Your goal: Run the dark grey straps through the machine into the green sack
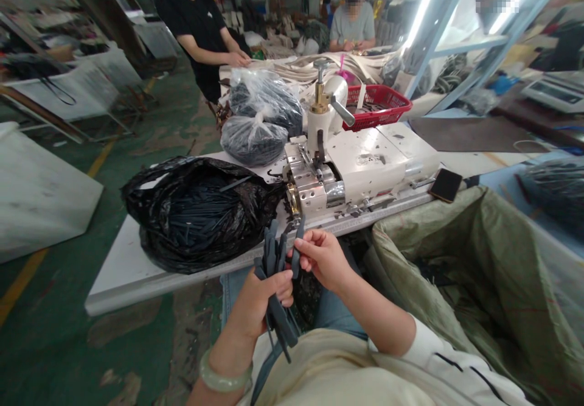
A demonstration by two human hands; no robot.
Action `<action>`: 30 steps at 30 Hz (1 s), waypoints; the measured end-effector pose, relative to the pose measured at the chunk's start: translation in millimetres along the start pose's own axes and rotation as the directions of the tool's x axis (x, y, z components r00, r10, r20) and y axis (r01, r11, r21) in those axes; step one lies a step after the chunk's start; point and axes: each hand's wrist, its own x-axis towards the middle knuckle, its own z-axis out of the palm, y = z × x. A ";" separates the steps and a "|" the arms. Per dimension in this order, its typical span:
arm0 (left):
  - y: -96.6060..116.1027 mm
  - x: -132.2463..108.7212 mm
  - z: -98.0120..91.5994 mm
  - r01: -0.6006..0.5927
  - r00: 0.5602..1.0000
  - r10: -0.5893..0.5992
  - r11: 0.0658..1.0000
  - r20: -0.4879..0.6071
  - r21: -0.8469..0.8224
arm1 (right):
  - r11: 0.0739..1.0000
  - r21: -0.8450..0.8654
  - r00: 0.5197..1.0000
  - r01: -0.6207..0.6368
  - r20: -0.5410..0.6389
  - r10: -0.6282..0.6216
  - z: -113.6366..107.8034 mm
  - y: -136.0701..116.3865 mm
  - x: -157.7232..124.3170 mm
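My left hand (274, 287) is closed round a bundle of dark blue-grey strips (283, 324), which stick out above and below the fist. Beside it, my right hand (322, 257) pinches a single dark strip (298, 251) between thumb and fingers, held upright next to the bundle. Just beyond the hands stands a cream-coloured machine (378, 162) with a metal work head and a lever on top. To its left, an open black plastic bag (150, 235) on the table holds many similar dark strips (201, 214).
Tied clear bags (255, 138) of dark pieces sit behind the black bag. A red basket (383, 114) stands behind the machine. A phone (446, 185) lies at the table (123, 278) edge, above a large green sack (410, 241). Two people work across the table.
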 end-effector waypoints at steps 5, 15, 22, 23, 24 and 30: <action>1.2 1.6 0.6 -0.001 1.000 0.001 1.000 -0.011 -0.019 | 0.991 0.115 0.994 -0.066 0.095 0.055 -6.9 -1.1 0.6; 8.7 7.7 -12.1 -0.044 0.996 0.040 0.998 -0.079 -0.042 | 0.881 -0.425 0.919 0.209 -0.223 -0.325 -45.6 -51.2 51.5; 11.2 7.9 -11.8 -0.070 0.993 0.066 0.997 -0.103 -0.037 | 0.952 -0.276 0.913 0.129 -0.342 -0.223 -53.5 -67.3 82.2; 11.7 7.5 -12.1 -0.070 0.992 0.066 0.997 -0.103 -0.037 | 0.955 -0.266 0.910 0.135 -0.349 -0.226 -53.1 -67.2 84.6; 12.3 7.1 -12.3 -0.069 0.993 0.065 0.997 -0.103 -0.038 | 0.955 -0.261 0.905 0.143 -0.356 -0.233 -52.7 -67.1 86.7; 15.4 5.5 -13.4 -0.065 0.994 0.061 0.997 -0.087 -0.042 | 0.918 -0.283 0.808 0.278 -0.448 -0.383 -59.3 -72.8 82.0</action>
